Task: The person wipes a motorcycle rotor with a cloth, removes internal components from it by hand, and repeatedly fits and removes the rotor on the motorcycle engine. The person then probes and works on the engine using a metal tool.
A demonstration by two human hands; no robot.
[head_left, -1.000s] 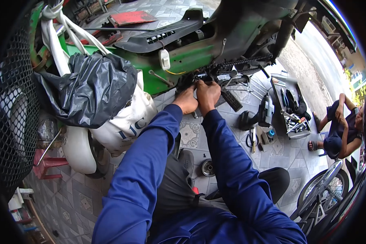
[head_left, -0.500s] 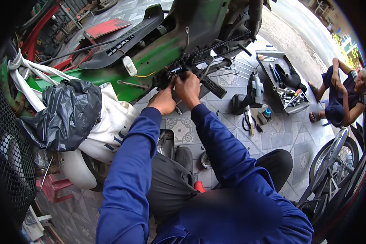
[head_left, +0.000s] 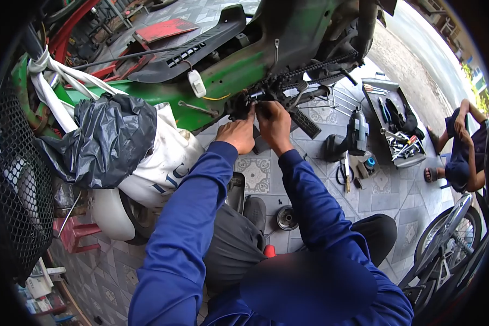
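Both hands work at the dark, greasy engine area [head_left: 239, 106] of a green motorbike [head_left: 223, 81]. My left hand [head_left: 238, 136] has its index finger stretched up to a dark cylindrical part [head_left: 255, 95]; its other fingers are curled, and whatever they hold is hidden. Right beside it, my right hand [head_left: 275, 126] is closed, thumb and fingers bent in against the same spot; what it grips cannot be made out. A drive chain [head_left: 326, 72] and a black foot peg [head_left: 306, 124] lie to the right of my hands. One wrench [head_left: 198, 108] rests on the green body.
An open toolbox [head_left: 394, 122] stands on the tiles at right, near a power tool [head_left: 356, 133] and scissors [head_left: 344, 175]. A round metal part [head_left: 287, 218] lies by my foot. A black plastic bag [head_left: 111, 144] hangs at left. One person [head_left: 464, 138] sits at far right.
The view has shifted, so the scene sits further right. Both hands stay at the same engine spot, with the left index finger now more plainly visible against the part.
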